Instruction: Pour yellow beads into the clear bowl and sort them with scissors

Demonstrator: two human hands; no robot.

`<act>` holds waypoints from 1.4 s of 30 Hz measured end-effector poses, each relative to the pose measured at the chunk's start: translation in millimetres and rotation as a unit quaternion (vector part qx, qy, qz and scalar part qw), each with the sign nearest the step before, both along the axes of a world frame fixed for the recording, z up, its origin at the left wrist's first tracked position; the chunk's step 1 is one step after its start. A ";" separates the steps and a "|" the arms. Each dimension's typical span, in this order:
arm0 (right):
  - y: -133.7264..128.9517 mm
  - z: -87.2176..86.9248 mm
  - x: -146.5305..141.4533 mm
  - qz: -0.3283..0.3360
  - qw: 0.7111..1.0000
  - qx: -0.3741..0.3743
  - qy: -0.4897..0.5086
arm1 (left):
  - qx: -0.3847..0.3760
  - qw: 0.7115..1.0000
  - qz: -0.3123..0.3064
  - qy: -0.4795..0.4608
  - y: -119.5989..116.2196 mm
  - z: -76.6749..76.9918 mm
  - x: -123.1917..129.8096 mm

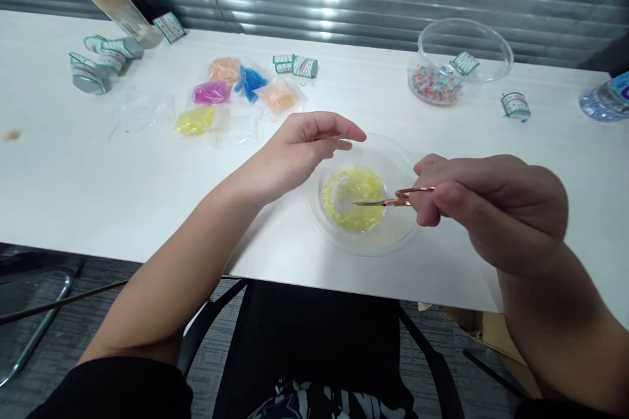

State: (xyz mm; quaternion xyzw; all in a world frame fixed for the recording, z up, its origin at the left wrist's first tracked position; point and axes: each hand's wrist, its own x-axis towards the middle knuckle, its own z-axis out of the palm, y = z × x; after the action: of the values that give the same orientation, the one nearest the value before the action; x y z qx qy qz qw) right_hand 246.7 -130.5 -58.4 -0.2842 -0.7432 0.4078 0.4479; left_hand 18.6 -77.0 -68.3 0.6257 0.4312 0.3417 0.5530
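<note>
A clear round plastic bowl [400, 232] stands near the table's front edge, with yellow shiny shreds [339, 213] in a ring at its bottom. My right hand [486, 203] grips small copper-coloured scissors [405, 196]; their narrow blades point left above the shreds and look closed. Over the bowl's far left rim reaches my left hand [314, 144], its index finger and thumb stretched out with a gap between them. Nothing is visible in it. Whether it touches the rim I cannot tell.
Packets of coloured shreds, among them a yellow packet [195, 121], lie back left near a clear bag [142, 111]. Crumpled patterned wrappers [88, 73] and a beige-capped bottle [122, 10] are farther left. At right are a clear tub [435, 86] of multicoloured bits and a water bottle [607, 99].
</note>
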 end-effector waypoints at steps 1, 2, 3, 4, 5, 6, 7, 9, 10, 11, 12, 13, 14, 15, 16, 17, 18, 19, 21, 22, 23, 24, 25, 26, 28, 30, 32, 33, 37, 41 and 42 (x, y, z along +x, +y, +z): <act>-0.3 2.4 0.1 0.004 1.000 -0.005 0.006 | 0.002 1.000 -0.003 0.001 0.2 -0.1 -0.2; -0.5 4.8 0.5 0.016 1.000 -0.009 0.008 | 0.004 1.000 -0.005 0.003 0.4 0.1 -0.3; -0.5 7.0 1.2 0.033 0.999 -0.012 0.008 | 0.005 1.000 -0.007 0.004 0.4 0.4 -0.3; -0.4 8.9 2.1 0.054 0.998 -0.015 0.007 | 0.005 1.000 -0.009 0.005 0.2 1.0 0.0; -0.1 10.4 3.0 0.078 0.997 -0.019 0.007 | 0.004 1.000 -0.012 0.006 -0.3 1.7 0.4; 0.1 11.5 3.6 0.102 0.994 -0.025 0.006 | 0.003 1.000 -0.017 0.006 -0.9 2.5 1.0; 0.3 12.3 3.9 0.120 0.992 -0.033 0.005 | 0.002 1.000 -0.022 0.007 -1.7 3.3 1.9; 0.4 13.6 3.3 0.152 0.987 -0.049 -0.005 | -0.002 0.999 -0.033 0.010 -3.4 4.1 3.8; 0.3 14.3 2.4 0.170 0.984 -0.055 -0.017 | -0.005 0.999 -0.038 0.012 -4.2 4.0 4.8; 0.2 15.1 1.3 0.187 0.980 -0.057 -0.030 | -0.007 0.999 -0.042 0.014 -4.7 3.6 5.7; 0.2 15.8 0.0 0.201 0.977 -0.057 -0.044 | -0.008 0.999 -0.046 0.013 -5.0 2.8 6.5; 0.2 16.5 -1.3 0.212 0.974 -0.056 -0.058 | -0.010 0.999 -0.051 0.012 -5.1 1.8 7.1; 0.3 17.0 -2.5 0.221 0.971 -0.055 -0.072 | -0.012 0.998 -0.055 0.010 -5.1 0.7 7.6; 0.5 17.2 -3.6 0.227 0.969 -0.053 -0.082 | -0.014 0.998 -0.058 0.008 -5.0 -0.2 8.0; 0.8 17.2 -4.5 0.230 0.968 -0.049 -0.091 | -0.017 0.998 -0.060 0.007 -4.9 -0.9 8.3; 1.2 16.9 -5.1 0.231 0.967 -0.046 -0.098 | -0.020 0.998 -0.060 0.007 -4.9 -1.2 8.6; 1.5 16.3 -5.4 0.229 0.967 -0.041 -0.105 | -0.023 0.998 -0.060 0.007 -5.0 -1.1 8.9; 1.8 15.4 -5.6 0.225 0.967 -0.036 -0.112 | -0.024 0.998 -0.058 0.008 -5.3 -0.7 9.3; 2.2 13.3 -5.3 0.209 0.969 -0.026 -0.125 | -0.028 0.998 -0.054 0.009 -6.0 0.7 10.2; 2.3 12.2 -4.9 0.201 0.971 -0.020 -0.127 | -0.030 0.998 -0.054 0.009 -6.4 1.4 10.6; 2.2 11.1 -4.4 0.191 0.974 -0.015 -0.124 | -0.033 0.998 -0.053 0.007 -6.6 2.0 10.9; 1.9 10.2 -3.9 0.180 0.976 -0.013 -0.120 | -0.037 0.998 -0.053 0.005 -6.8 2.4 11.1; 1.6 9.6 -3.5 0.167 0.979 -0.015 -0.117 | -0.042 0.998 -0.052 0.001 -6.7 2.6 11.2; 1.2 9.1 -3.2 0.153 0.982 -0.020 -0.111 | -0.047 0.998 -0.051 -0.003 -6.5 2.5 10.9; 0.3 8.7 -3.1 0.116 0.989 -0.033 -0.089 | -0.055 0.997 -0.051 -0.014 -5.7 1.8 9.8; -0.5 8.8 -3.8 0.063 0.996 -0.038 -0.048 | -0.059 0.997 -0.051 -0.021 -4.6 0.8 8.0; -1.0 9.1 -4.9 0.000 1.000 -0.026 -0.011 | -0.055 0.997 -0.048 -0.025 -3.5 0.5 6.1; -1.0 9.4 -5.4 -0.028 0.999 -0.018 0.000 | -0.052 0.997 -0.045 -0.025 -3.0 0.8 5.3; -0.2 10.0 -5.6 -0.081 0.996 0.001 0.020 | -0.036 0.999 -0.037 -0.008 -1.5 5.0 2.7; 0.4 9.3 -4.2 -0.081 0.997 -0.008 -0.002 | -0.044 0.996 -0.067 0.038 -0.5 9.2 0.4; 0.6 8.9 -3.8 -0.078 0.997 0.000 -0.014 | -0.046 0.995 -0.076 0.047 -0.3 9.5 -0.1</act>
State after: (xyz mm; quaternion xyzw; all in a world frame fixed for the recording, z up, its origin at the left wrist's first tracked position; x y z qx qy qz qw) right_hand 243.0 -130.0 -49.5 -0.3467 -0.7248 0.3678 0.4681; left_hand 18.5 -77.4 -58.7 0.6458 0.4234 0.2484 0.5848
